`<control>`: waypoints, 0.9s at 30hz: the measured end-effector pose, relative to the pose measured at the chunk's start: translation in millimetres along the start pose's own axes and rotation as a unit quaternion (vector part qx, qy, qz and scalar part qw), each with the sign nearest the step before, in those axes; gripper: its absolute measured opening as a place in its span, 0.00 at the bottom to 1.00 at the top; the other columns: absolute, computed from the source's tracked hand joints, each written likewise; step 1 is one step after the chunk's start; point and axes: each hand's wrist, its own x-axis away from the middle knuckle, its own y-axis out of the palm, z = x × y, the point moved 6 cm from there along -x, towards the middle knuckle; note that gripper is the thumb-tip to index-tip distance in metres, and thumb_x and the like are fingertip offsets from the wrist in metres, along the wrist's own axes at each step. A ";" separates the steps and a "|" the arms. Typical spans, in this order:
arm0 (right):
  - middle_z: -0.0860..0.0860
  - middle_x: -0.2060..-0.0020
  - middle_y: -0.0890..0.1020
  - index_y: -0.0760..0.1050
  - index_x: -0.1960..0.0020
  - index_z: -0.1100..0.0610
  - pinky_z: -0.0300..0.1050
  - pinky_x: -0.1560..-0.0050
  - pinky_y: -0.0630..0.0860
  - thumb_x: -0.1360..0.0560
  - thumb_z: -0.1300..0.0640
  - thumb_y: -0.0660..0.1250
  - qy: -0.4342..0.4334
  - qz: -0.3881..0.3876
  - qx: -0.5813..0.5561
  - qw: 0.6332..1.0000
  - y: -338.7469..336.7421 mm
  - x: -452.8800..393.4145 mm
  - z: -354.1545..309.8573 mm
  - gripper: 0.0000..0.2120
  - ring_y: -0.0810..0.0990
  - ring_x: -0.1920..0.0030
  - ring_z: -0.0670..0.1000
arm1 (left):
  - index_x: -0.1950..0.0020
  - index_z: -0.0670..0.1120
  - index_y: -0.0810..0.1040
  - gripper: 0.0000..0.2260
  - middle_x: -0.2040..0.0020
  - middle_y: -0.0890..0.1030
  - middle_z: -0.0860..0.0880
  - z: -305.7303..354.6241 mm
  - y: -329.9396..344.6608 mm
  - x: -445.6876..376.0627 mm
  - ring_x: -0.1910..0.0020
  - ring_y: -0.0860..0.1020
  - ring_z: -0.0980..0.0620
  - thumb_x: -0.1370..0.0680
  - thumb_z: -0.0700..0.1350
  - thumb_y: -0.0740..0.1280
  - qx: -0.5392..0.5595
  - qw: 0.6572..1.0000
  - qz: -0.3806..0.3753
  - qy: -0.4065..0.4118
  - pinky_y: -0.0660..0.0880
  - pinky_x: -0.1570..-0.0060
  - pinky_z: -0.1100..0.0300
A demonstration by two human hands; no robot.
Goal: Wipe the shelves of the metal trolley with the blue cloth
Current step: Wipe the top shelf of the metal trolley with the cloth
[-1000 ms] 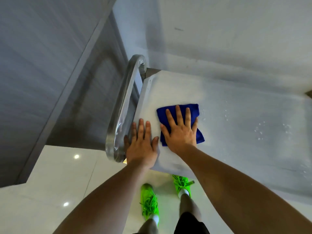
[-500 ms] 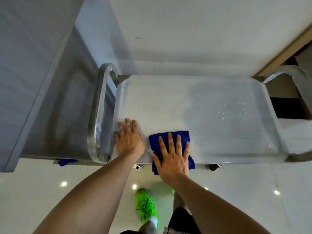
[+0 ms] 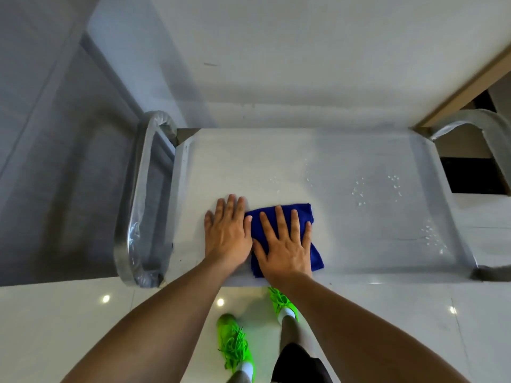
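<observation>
The metal trolley's top shelf (image 3: 345, 150) fills the middle of the head view, with curved handles at both ends. A folded blue cloth (image 3: 284, 217) lies flat on the shelf near its front edge. My right hand (image 3: 284, 244) presses down on the cloth with fingers spread. My left hand (image 3: 226, 230) rests flat on the bare shelf just left of the cloth, its thumb touching the cloth's edge. Water droplets (image 3: 362, 192) dot the right half of the shelf.
The left handle (image 3: 138, 205) is wrapped in clear film; the right handle (image 3: 481, 128) curves at the far right. A white wall stands behind the trolley, a grey wall to the left. My green shoes (image 3: 235, 346) stand on the glossy tiled floor below the shelf.
Both hands and the cloth have slid to the right along the front of the shelf, away from the left handle. The camera view has shifted right, showing the whole shelf.
</observation>
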 end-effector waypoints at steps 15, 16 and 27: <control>0.51 0.18 0.44 0.43 0.18 0.42 0.67 0.24 0.35 0.19 0.33 0.41 0.003 0.039 0.014 0.999 -44.1 -151.8 29.2 0.32 0.37 0.20 0.60 | 0.18 0.50 0.56 0.27 0.18 0.53 0.47 0.2 22.4 -9.8 0.19 0.48 0.45 0.16 0.58 0.49 -0.041 0.994 0.104 0.022 0.49 0.23 0.39; 0.51 0.18 0.44 0.43 0.18 0.42 0.67 0.24 0.35 0.19 0.33 0.41 0.004 0.041 0.014 0.999 -46.5 -160.1 28.8 0.32 0.37 0.20 0.60 | 0.18 0.50 0.57 0.27 0.18 0.54 0.47 1.0 21.9 -10.8 0.19 0.49 0.45 0.16 0.58 0.50 -0.039 0.993 0.109 0.021 0.49 0.23 0.39; 0.51 0.18 0.44 0.43 0.18 0.43 0.67 0.24 0.35 0.19 0.32 0.41 0.007 0.048 0.014 0.999 -61.7 -199.2 24.5 0.33 0.37 0.20 0.60 | 0.19 0.50 0.57 0.27 0.18 0.54 0.47 1.9 22.5 -14.0 0.19 0.49 0.46 0.16 0.58 0.53 -0.037 0.993 0.115 0.008 0.51 0.23 0.39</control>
